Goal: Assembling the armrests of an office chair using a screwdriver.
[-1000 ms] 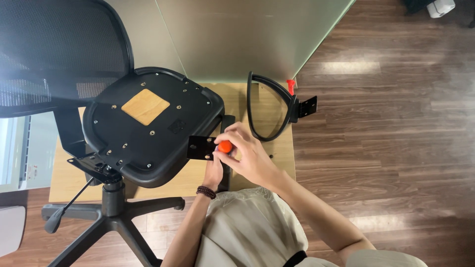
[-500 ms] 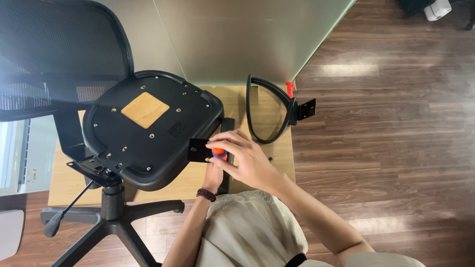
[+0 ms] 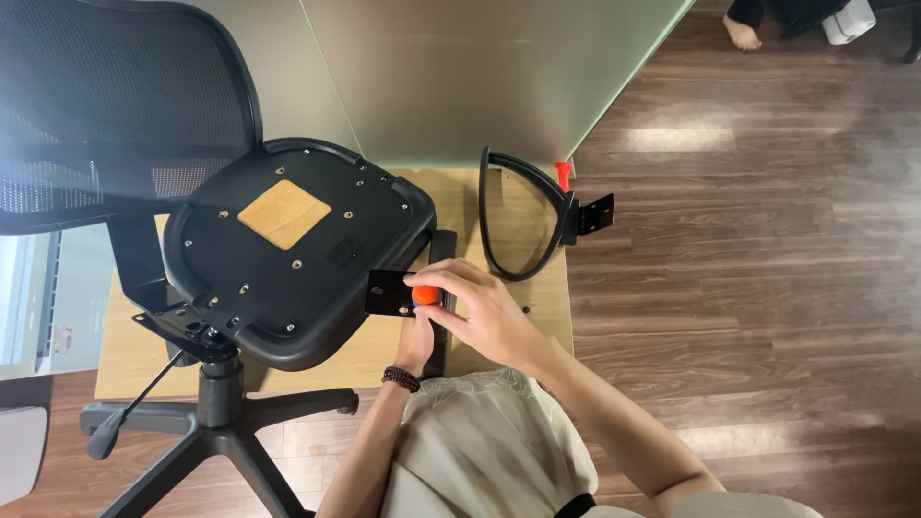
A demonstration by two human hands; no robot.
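- Where the two hands meet, just below the middle of the frame, a small orange-handled tool sits pinched in the fingers of the right hand, which is closed around it.
- Its tip points left at a flat black bracket plate, which lies against the right edge of the upturned seat.
- Partly hidden beneath the right hand, the left hand comes up from below with a dark bead bracelet at the wrist; it rests by the black armrest bar that runs down from the plate, but whether its fingers grip anything cannot be told.
- Left of the hands, the black seat underside faces up, dotted with screws and bearing a tan square patch near its middle.
- Further left and up, the mesh backrest fills the upper left corner, and the star base of the chair spreads across the lower left.
- To the upper right of the hands, a second armrest, a curved black loop with its own bracket, lies on the low wooden board, with a small red-handled tool standing just beside it.
- All around on the right is dark wood flooring.
- In the top right corner another person's bare foot shows.
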